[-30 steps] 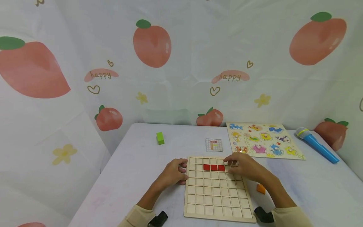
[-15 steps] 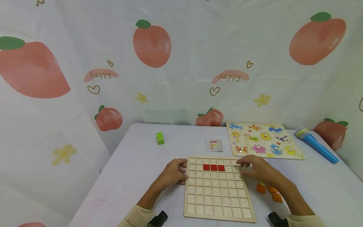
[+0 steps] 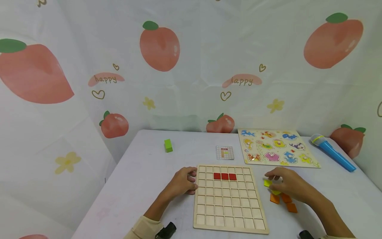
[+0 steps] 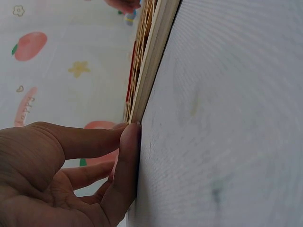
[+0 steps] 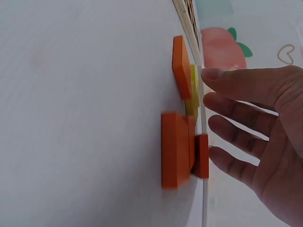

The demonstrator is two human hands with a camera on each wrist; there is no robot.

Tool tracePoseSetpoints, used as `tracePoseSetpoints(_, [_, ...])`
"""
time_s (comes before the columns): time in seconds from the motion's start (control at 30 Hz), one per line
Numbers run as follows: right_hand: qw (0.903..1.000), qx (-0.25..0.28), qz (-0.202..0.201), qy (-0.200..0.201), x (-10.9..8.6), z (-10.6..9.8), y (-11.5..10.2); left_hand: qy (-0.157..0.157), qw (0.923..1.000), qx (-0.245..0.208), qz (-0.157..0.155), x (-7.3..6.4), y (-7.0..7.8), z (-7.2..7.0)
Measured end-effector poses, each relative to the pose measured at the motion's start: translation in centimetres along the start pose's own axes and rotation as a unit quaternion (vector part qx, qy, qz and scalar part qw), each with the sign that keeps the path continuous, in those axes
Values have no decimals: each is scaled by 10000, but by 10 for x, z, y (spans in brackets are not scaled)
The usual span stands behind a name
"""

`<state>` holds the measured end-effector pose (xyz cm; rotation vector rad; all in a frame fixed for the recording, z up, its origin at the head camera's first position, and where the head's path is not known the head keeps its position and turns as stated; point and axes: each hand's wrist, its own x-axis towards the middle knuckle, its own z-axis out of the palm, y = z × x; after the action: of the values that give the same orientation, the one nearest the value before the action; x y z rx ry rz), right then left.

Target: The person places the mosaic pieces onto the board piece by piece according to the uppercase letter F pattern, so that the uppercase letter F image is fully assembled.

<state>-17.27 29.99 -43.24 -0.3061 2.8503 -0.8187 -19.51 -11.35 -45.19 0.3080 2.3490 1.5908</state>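
A wooden grid board (image 3: 226, 201) lies flat on the table, with three red tiles (image 3: 225, 176) side by side in its second row from the back. My left hand (image 3: 181, 181) rests its fingertips against the board's left edge. In the left wrist view, thumb and finger meet that edge close over the tabletop. Right of the board, my right hand (image 3: 287, 182) hovers with loosely bent fingers above yellow tiles (image 3: 267, 183) and partly covers them. Several orange tiles (image 3: 291, 208) lie just nearer. Seen from the right wrist, the fingers (image 5: 241, 81) are spread and hold nothing.
A small printed grid card (image 3: 225, 153) lies behind the board. Farther back are an animal puzzle board (image 3: 279, 146) and a blue toy microphone (image 3: 333, 151) on the right, and a green block (image 3: 168, 145) on the left. A patterned cloth hangs behind the table.
My right hand has moved right, off the board's top right area and over to the loose tiles, uncovering the board's right columns. My left hand stays at the left edge.
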Motion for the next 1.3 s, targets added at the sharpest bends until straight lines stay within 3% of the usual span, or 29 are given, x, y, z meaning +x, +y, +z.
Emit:
tracePoseSetpoints(0.47, [9993,-199,304,88,-21,-10,25,25,9999,103,-57,2,-2,1])
tracePoseSetpoints(0.97, [9969,117,781,42,-35,-12,40,10,10000,5,-97,2,-1,2])
tracePoseSetpoints(1.3, [9976,148,669,36,-37,-11,50,10,9999,110,-112,3,-5,1])
